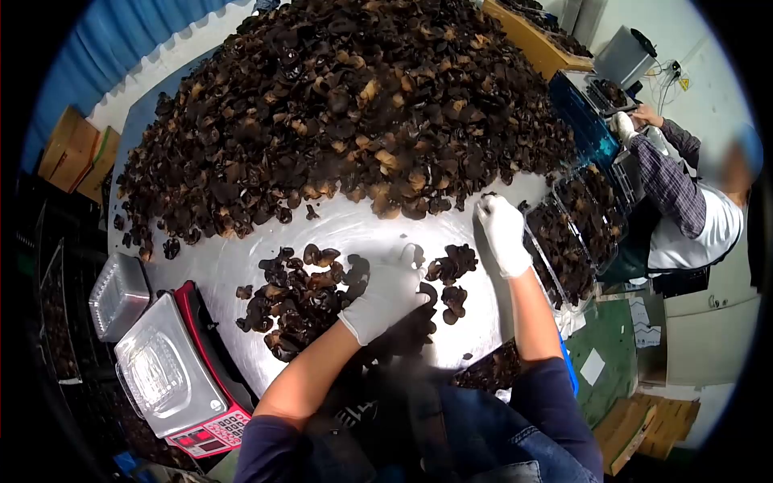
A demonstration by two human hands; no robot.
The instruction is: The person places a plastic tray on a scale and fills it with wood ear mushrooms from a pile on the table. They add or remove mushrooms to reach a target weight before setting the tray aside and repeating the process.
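Sitting on the shiny metal bench (219, 270), lower centre of frame: loose, dark-brown, curled fungus-like pieces (302, 299), no single long axis. Frame-left of the white-gloved left hand (377, 302), which is nearer: back up, fingers toward upper right, grip can't be told. White-gloved right hand (503, 235), right of centre, fingertips bunched, hold unclear. Big dark heap (354, 105) above.

White gloves (385, 299), navy short sleeves (554, 410)

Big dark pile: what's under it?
The big dark pile rests on a shiny tabletop, visible along its near edge; what lies beneath the middle is covered.
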